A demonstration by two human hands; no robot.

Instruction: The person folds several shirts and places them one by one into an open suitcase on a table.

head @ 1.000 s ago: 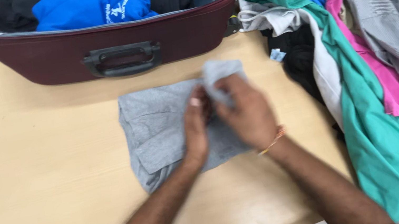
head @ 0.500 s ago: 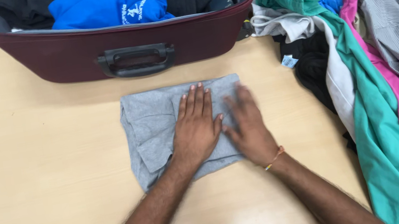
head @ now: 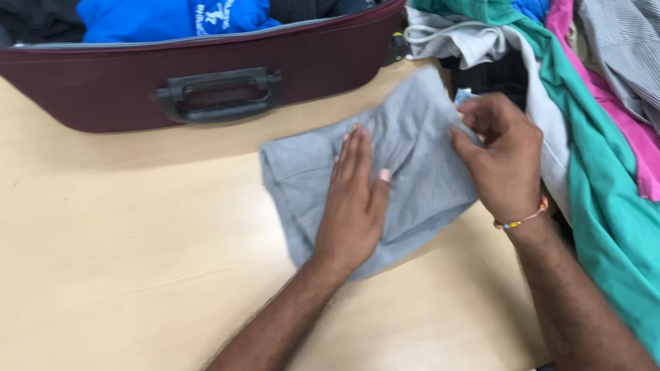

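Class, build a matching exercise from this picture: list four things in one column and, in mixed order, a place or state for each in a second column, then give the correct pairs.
Things
1. grey garment
2. blue shirt
3. left hand
4. teal garment

Places or states
A. inside the maroon suitcase
B. draped in the clothes pile at the table's right edge
C. pressed flat on the grey cloth
D. folded on the wooden table, its right edge pinched by the right hand

Pairs: 1-D, 2-A, 3-C, 4-B

I am viewing a maroon suitcase (head: 111, 88) lying open on the wooden table (head: 100, 292), holding blue clothing (head: 173, 5); mixed garments (head: 603, 124) are lying heaped alongside.
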